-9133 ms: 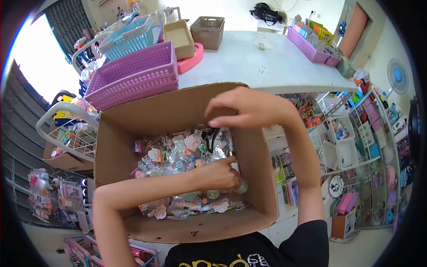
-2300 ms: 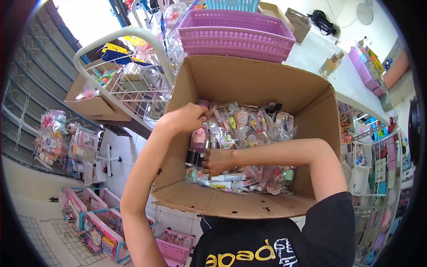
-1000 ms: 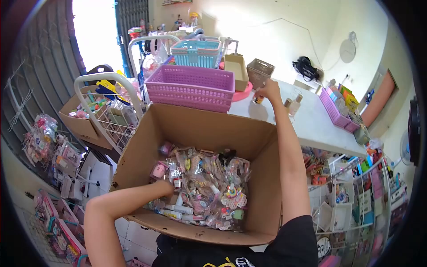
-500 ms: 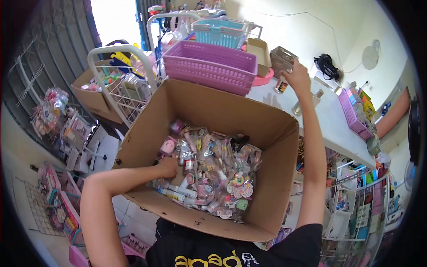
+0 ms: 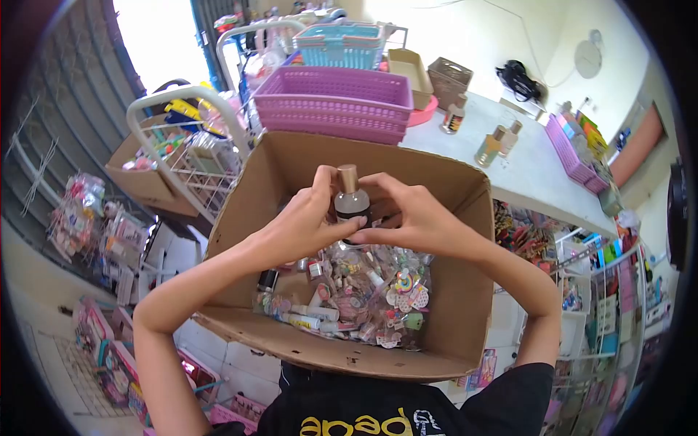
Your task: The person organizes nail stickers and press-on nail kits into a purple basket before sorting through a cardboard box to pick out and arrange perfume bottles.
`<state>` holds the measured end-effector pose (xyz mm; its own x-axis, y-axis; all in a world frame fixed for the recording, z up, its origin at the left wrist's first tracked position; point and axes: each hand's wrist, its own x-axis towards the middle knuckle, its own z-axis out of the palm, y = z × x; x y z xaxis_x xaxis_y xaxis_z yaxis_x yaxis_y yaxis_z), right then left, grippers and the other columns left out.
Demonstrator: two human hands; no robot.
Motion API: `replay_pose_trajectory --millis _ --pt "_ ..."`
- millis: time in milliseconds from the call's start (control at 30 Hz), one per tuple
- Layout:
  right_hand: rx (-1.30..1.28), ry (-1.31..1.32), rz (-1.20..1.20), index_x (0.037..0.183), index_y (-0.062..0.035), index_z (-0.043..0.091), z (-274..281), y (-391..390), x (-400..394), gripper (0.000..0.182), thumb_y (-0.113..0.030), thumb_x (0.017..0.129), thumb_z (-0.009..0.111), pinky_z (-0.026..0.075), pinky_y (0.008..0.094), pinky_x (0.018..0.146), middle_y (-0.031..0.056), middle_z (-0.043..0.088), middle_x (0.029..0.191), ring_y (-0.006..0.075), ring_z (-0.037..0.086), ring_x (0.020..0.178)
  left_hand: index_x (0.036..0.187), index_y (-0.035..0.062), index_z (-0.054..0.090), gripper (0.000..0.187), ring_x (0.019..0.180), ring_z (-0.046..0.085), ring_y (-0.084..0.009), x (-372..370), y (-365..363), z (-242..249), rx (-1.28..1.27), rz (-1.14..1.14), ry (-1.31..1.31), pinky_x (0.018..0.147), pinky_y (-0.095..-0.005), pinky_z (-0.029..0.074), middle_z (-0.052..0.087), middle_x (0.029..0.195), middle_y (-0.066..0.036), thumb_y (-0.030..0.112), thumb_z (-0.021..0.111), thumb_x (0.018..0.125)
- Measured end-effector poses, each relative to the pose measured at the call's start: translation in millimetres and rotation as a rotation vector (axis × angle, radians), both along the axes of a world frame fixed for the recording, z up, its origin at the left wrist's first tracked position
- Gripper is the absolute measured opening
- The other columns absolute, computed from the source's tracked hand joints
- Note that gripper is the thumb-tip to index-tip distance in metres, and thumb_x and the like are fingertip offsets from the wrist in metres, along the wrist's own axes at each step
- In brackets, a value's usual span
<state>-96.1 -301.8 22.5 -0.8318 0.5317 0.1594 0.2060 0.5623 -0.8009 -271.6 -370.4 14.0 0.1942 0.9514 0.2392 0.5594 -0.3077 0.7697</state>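
Note:
Over the cardboard box [image 5: 454, 291], both of my hands are closed around a perfume bottle [image 5: 352, 203] with a copper-coloured cap and a dark label. My left hand [image 5: 305, 225] grips it from the left, the thumb across its front. From the other side, my right hand [image 5: 425, 221] holds it with thumb and fingers. The bottle is upright, its lower part partly hidden by my thumbs. Beneath lie many small plastic-wrapped items [image 5: 356, 294], white tubes [image 5: 313, 315] and a dark cylinder [image 5: 268, 280] by the box's left wall.
On the white table [image 5: 523, 174] stand a dark-labelled bottle [image 5: 454, 116] and two clear bottles [image 5: 490, 147]. Purple baskets [image 5: 331, 102] and turquoise baskets [image 5: 338, 47] are stacked behind the box. A white wire cart [image 5: 193, 174] stands left, and another purple basket [image 5: 578, 160] sits right.
My right hand has left the dark-labelled bottle on the table and come back over the box. My left hand has risen from among the items, and both hands now hold a perfume bottle.

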Motion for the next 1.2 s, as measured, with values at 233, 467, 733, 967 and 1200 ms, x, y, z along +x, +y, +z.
replay_pose_trajectory --millis 233,467,733,967,1200 --pt "0.016 0.179 -0.097 0.104 0.0044 0.047 -7.1 7.1 5.0 0.056 -0.02 0.061 0.073 0.049 0.0279 0.067 0.0155 0.061 0.082 0.0207 0.062 0.074 0.105 -0.0021 0.03 0.047 0.077 0.058 -0.0163 14.4 17.7 -3.4 0.175 -0.022 -0.051 0.065 -0.0283 0.048 0.057 0.087 -0.015 0.016 0.062 0.076" --pt "0.283 0.192 -0.501 0.097 0.0044 0.052 16.4 63.0 30.5 0.052 -0.018 0.057 0.076 0.048 0.0275 0.07 0.012 0.061 0.085 0.0182 0.06 0.076 0.098 -0.0005 0.043 0.026 0.073 0.06 -0.0226 -38.4 13.9 -11.1 -0.067 0.174 0.257 0.063 -0.0324 0.048 0.059 0.08 -0.016 0.014 0.054 0.079" --pt "0.542 0.047 -0.765 0.088 0.0019 0.055 -34.2 209.8 43.3 0.056 -0.024 0.043 0.077 0.047 0.0315 0.071 0.0159 0.061 0.082 0.0259 0.06 0.077 0.1 0.002 0.058 0.037 0.094 0.056 -0.0274 -61.9 1.9 -119.1 -0.95 0.014 1.179 0.078 -0.0372 0.046 0.056 0.103 -0.017 0.023 0.061 0.069" --pt "0.539 -0.068 -0.8 0.088 0.002 0.056 -51.0 229.2 47.6 0.058 -0.026 0.042 0.077 0.045 0.0311 0.067 0.0135 0.06 0.078 0.0252 0.058 0.072 0.104 0.0054 0.056 0.049 0.1 0.052 -0.0297 -54.5 7.2 -171.4 -1.092 -0.042 1.204 0.08 -0.0354 0.045 0.051 0.111 -0.016 0.027 0.069 0.062" --pt "0.58 -0.092 -0.818 0.09 0.0054 0.054 -39.5 212.7 47.2 0.057 -0.026 0.049 0.078 0.046 0.032 0.067 0.0164 0.061 0.079 0.0266 0.06 0.073 0.093 -0.0013 0.058 0.039 0.097 0.054 -0.031 -88.3 -8.4 -195.7 -0.689 0.316 0.963 0.079 -0.0372 0.046 0.054 0.104 -0.021 0.021 0.066 0.062"
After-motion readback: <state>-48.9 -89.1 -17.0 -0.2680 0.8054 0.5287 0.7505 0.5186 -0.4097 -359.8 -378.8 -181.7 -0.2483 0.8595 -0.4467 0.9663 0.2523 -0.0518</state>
